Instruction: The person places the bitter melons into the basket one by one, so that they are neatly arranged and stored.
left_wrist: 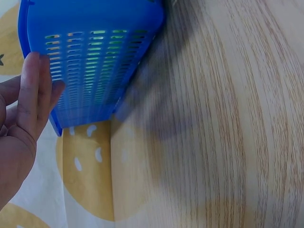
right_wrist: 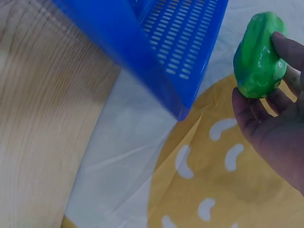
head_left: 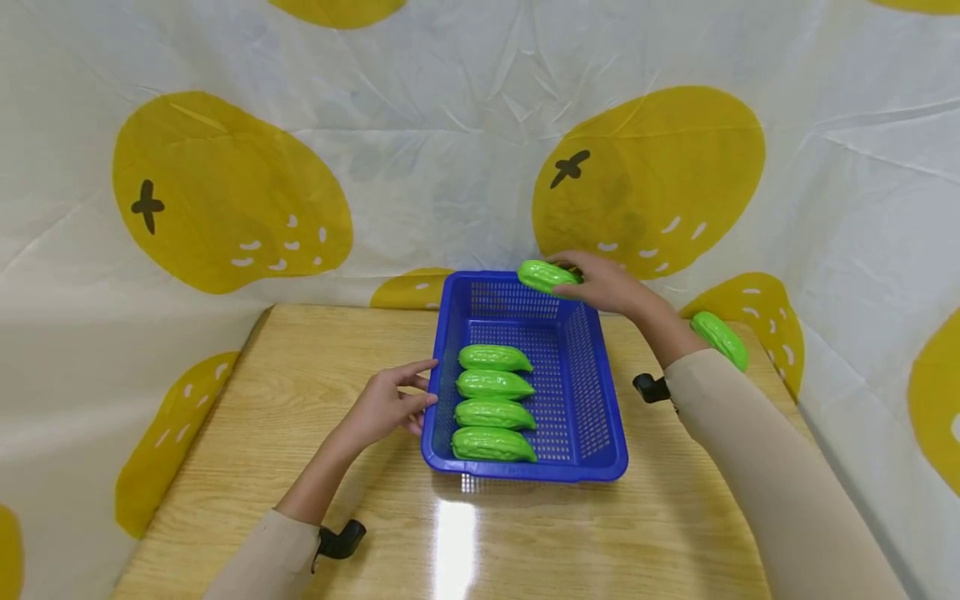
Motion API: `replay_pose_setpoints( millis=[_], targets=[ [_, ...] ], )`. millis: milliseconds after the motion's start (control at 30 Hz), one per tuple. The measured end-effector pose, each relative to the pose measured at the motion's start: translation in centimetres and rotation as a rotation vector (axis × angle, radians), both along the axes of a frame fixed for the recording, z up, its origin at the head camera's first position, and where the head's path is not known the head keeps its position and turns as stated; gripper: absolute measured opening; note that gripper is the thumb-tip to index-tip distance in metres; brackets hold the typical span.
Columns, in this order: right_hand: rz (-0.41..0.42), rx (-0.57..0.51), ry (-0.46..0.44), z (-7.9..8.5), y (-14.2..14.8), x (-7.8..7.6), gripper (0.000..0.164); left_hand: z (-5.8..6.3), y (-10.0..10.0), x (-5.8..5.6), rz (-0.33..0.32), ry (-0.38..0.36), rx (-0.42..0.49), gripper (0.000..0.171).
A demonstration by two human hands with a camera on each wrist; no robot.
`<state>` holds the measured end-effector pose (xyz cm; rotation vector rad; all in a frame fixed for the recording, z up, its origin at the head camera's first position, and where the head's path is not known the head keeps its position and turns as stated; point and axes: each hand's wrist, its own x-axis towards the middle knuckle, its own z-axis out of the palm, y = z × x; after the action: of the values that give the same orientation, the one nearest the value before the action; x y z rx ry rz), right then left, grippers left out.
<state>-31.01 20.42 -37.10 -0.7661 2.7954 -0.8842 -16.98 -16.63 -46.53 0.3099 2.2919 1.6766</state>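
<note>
A blue plastic basket (head_left: 613, 421) stands on the table with several shiny green bitter melons (head_left: 495, 385) lying in a column along its left side. Over the basket's far right corner, my right hand (head_left: 600, 282) pinches another bitter melon (head_left: 542, 276) between thumb and fingers. The right wrist view shows this melon (right_wrist: 260, 54) held above the basket's rim. At the basket's left side is my left hand (head_left: 384, 404), fingers fairly straight, their tips at the rim. In the left wrist view those fingers (left_wrist: 29, 90) lie against the slotted wall (left_wrist: 90, 71).
One more bitter melon (head_left: 720, 340) lies at the table's far right, partly hidden by my right sleeve. The wooden table (head_left: 322, 350) meets a white cloth (head_left: 420, 192) with yellow fruit prints at its back and sides. Black wrist mounts (head_left: 341, 540) stick out from both sleeves.
</note>
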Motion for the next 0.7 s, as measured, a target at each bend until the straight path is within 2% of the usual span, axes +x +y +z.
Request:
replay_pose_setpoints(
  millis=[300,567,700],
  targets=[
    [0.073,0.067,-0.028,-0.7,-2.2,-1.5,0.052,-0.1,0.1,-0.1,0.001,-0.001,-0.001,0.06],
    [0.11,0.163,-0.098,-2.4,-4.0,-2.1,0.051,-0.1,0.1,0.0,0.003,-0.011,0.003,0.06],
    [0.122,0.163,-0.117,-3.3,-4.8,-2.2,0.05,-0.1,0.1,0.0,-0.002,-0.016,0.0,0.061]
  ],
)
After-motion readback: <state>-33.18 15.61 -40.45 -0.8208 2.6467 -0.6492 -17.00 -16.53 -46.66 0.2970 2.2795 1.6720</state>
